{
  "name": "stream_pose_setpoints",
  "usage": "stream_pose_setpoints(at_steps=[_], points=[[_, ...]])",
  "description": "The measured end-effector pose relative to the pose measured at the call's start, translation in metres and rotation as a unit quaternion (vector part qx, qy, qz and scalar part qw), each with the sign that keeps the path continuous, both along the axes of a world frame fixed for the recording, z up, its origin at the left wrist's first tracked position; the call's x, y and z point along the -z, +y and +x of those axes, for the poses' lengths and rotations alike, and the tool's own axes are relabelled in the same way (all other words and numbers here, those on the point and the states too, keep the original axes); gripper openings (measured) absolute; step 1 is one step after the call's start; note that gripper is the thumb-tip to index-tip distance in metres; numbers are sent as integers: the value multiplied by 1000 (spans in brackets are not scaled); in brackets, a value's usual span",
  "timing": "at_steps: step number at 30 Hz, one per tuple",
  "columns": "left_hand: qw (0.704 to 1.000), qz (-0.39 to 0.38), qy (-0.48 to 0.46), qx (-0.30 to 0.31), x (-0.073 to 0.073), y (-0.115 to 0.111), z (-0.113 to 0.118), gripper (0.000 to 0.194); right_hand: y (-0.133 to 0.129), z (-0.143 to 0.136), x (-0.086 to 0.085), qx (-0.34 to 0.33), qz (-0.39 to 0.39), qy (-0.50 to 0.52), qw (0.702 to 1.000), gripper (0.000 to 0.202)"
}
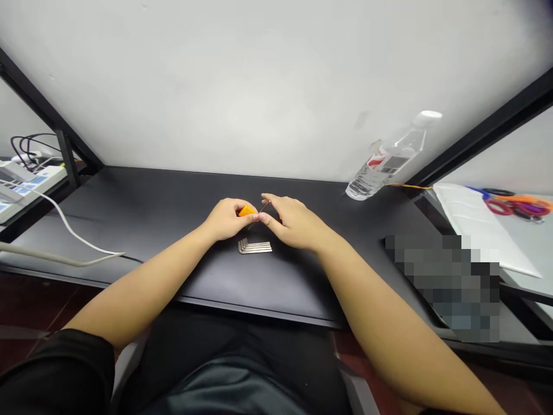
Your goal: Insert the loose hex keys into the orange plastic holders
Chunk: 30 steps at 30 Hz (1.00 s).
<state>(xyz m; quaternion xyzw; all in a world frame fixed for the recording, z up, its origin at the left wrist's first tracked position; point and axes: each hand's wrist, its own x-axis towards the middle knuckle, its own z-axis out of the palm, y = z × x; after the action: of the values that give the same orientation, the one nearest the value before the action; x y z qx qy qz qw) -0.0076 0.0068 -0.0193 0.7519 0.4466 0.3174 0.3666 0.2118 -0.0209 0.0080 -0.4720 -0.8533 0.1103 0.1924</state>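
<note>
Mid-frame, our left fingers [247, 219] pinch orange piece [246, 211]; right fingers [268, 220] at metal key [265, 206], grip unclear; likely light, stiff: hold mid-shank.

Bright, even light is filling the scene, and the white wall [276, 75] is glowing most strongly near its centre. The upper right corner is falling into dark, purplish shading. The black desktop [173, 190] is reflecting a soft grey sheen along its front, while the metal hex keys [254, 248] are catching pale highlights. Below, the dark clothing [242, 369] and reddish floor [34, 311] are lying in dimness. Wide-angle distortion is tilting the bottle [382, 161] outward and stretching the forearms [375, 294]. A pixelated block [458, 288] is masking detail at right; edges around the fingers [272, 223] are appearing soft.
</note>
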Motion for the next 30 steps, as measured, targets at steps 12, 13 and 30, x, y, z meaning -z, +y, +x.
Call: stream_pose_setpoints(at_steps=[12, 13, 30], points=[[1000, 14, -2, -16, -1, 4, -2, 33, 1, -8, 5, -35, -57, -91, 994, 41], [1000, 18, -3, -21, -2, 4, -3, 33, 1, -8, 5, -48, -78, -92, 992, 41], [999, 52, -7, 6, -3, 3, -3, 29, -4, -13, 0, -156, -207, -111, 959, 22]])
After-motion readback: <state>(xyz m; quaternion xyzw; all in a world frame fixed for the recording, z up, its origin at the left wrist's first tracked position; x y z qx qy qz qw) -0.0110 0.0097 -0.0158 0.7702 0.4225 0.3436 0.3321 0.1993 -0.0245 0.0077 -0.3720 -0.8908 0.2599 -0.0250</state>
